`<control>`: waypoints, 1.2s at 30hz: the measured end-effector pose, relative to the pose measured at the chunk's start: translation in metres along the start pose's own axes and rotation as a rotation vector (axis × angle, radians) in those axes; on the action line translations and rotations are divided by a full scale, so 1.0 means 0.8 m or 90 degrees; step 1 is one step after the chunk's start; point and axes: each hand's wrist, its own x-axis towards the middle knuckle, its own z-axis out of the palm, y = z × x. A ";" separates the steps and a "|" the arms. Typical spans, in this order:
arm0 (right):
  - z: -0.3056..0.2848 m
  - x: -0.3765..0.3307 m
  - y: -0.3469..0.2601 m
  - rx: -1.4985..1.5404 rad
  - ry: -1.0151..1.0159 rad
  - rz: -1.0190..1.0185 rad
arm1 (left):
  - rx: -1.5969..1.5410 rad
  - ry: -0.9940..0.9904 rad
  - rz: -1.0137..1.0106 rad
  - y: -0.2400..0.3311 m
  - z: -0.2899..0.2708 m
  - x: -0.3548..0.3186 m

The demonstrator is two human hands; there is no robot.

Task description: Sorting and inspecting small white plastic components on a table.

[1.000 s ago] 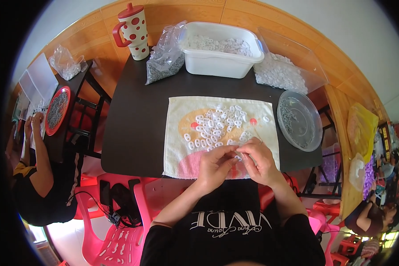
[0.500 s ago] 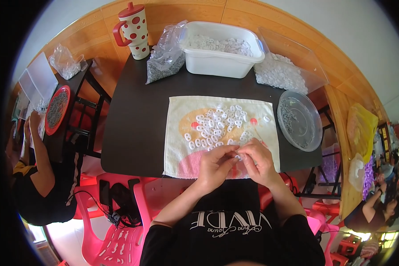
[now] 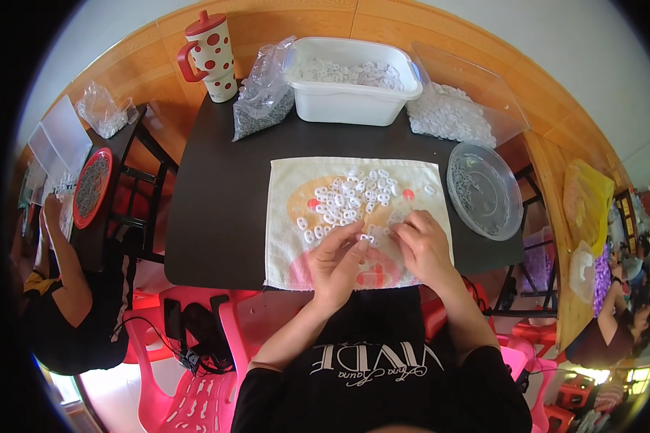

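My left hand [image 3: 334, 268] pinches a small white two-holed plastic piece [image 3: 367, 238] between thumb and fingertips, above the towel's near half. A short way to its right is my right hand [image 3: 427, 251], fingers bent and drawn together; whatever is at their tips is too small to make out. Beneath both hands lies a cream towel [image 3: 285, 177] with a coloured print. Beyond my fingers, many loose white two-holed pieces [image 3: 350, 198] are spread on it, with one apart from the others toward the right edge.
At the back stand a spotted tumbler [image 3: 215, 61], a bag of grey screw-like bits [image 3: 263, 108], a white tub [image 3: 350, 105] and a bag of white pieces [image 3: 451, 119]. A clear round container [image 3: 509, 216] sits right. Leftward, another person's arm [image 3: 68, 252] is near a red tray [image 3: 108, 162].
My hands have moved apart: the left shifted slightly left, keeping the white piece, and the right drew away from it. The whole view has shifted slightly.
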 end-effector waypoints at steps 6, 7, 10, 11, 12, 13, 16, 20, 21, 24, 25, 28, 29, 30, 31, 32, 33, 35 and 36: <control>-0.002 0.003 -0.005 0.022 -0.040 0.014 | 0.051 -0.034 -0.026 0.001 -0.007 0.001; -0.006 0.001 -0.005 0.057 -0.051 0.021 | 0.053 -0.052 -0.040 0.001 -0.007 0.001; -0.005 -0.005 0.005 0.095 -0.014 -0.006 | 0.080 -0.056 -0.039 -0.002 -0.008 0.001; -0.008 -0.009 0.005 0.095 -0.014 -0.005 | 0.079 -0.056 -0.040 -0.001 -0.007 0.001; -0.012 -0.014 0.004 0.157 -0.033 0.050 | 0.084 -0.059 -0.044 0.001 -0.006 0.001; -0.017 -0.016 0.002 0.220 -0.051 0.105 | 0.089 -0.063 -0.047 0.003 -0.005 0.002; -0.035 -0.011 -0.003 0.101 -0.108 0.048 | 0.085 -0.072 -0.036 0.001 -0.007 0.002; -0.033 -0.001 -0.015 -0.095 -0.185 -0.026 | 0.095 -0.053 -0.018 -0.003 -0.004 0.003; -0.026 -0.001 -0.018 -0.086 -0.180 -0.031 | 0.098 -0.058 -0.017 -0.003 -0.004 0.003; -0.008 -0.007 -0.013 -0.051 -0.143 -0.033 | 0.098 -0.062 -0.014 -0.002 -0.002 0.003; -0.002 -0.009 -0.010 -0.027 -0.112 -0.025 | 0.094 -0.064 -0.016 -0.002 -0.002 0.002; 0.004 -0.015 0.000 0.079 -0.031 -0.005 | 0.091 -0.058 -0.033 -0.002 -0.002 0.001; 0.003 -0.016 0.001 0.078 -0.031 -0.005 | 0.090 -0.058 -0.033 -0.002 -0.002 0.001; 0.002 -0.018 0.002 0.246 -0.002 0.075 | 0.089 -0.060 -0.035 -0.001 -0.003 0.002; 0.000 -0.020 0.000 0.413 0.029 0.157 | 0.088 -0.062 -0.038 -0.001 -0.003 0.001; -0.003 -0.020 -0.003 0.411 0.030 0.160 | 0.088 -0.063 -0.041 0.000 -0.004 0.000; -0.008 -0.017 -0.008 0.570 0.038 0.287 | 0.083 -0.073 -0.049 0.001 -0.004 0.000; -0.008 -0.017 -0.003 0.758 0.028 0.373 | 0.079 -0.084 -0.054 0.002 -0.004 0.001; -0.008 -0.015 -0.004 0.757 0.028 0.372 | 0.071 -0.096 -0.064 0.002 -0.005 0.000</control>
